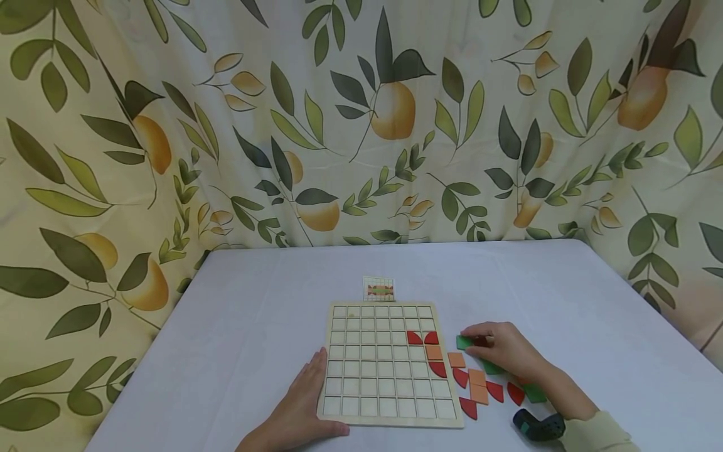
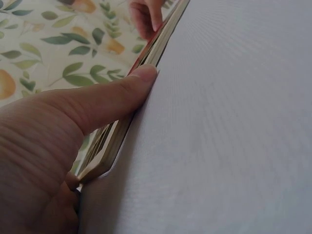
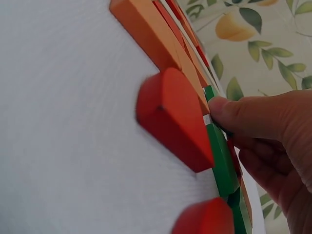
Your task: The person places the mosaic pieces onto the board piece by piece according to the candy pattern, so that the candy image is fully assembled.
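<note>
A pale wooden grid board (image 1: pixel 390 422) lies on the table. My left hand (image 1: pixel 299 402) rests at its front left corner, fingers straight along the left side and thumb (image 2: pixel 144 75) against the front edge. Beyond the board's right edge, my right hand (image 1: pixel 511 348) pinches a small green tile (image 1: pixel 463 343) between thumb and fingers. Under that hand lies another green tile (image 1: pixel 492 368), partly hidden. Set in cells on the board's right side are red rounded tiles (image 1: pixel 437 369) and an orange square tile (image 1: pixel 433 353).
Loose orange tiles (image 1: pixel 477 386), red rounded tiles (image 1: pixel 468 408) and a green tile (image 1: pixel 534 393) lie right of the board. A small pattern card (image 1: pixel 380 289) stands behind it. A black device (image 1: pixel 538 425) sits at the right wrist. Behind the table hangs a patterned curtain (image 1: pixel 361 125).
</note>
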### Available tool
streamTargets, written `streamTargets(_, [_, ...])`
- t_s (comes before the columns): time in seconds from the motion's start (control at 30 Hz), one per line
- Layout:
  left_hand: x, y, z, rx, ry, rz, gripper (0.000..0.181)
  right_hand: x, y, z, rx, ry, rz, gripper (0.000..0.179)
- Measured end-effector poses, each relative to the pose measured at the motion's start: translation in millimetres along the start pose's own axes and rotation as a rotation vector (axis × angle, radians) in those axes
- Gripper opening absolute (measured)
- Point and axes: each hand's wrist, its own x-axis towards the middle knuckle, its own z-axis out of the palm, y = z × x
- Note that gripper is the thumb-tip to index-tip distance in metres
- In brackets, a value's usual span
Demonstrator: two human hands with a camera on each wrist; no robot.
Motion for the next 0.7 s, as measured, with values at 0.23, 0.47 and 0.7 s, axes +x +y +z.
streamTargets(0.23, [1.6,-1.1,1.4,0.005,-0.008,-0.009,0.128,-1.5,-3,1,0.047,0.052,0.013,0.03])
streamTargets(0.47, [1.9,-1.2,1.1,0.008,-0.007,-0.001,0.128,-0.3,-9,3,0.078,0.062,0.004,0.03])
streamTargets(0.7, [1.9,-0.5,0.5,-0.001,-0.005,-0.016,0.129,2.9,-15,8,0.073,0.049,-0.044,0.03])
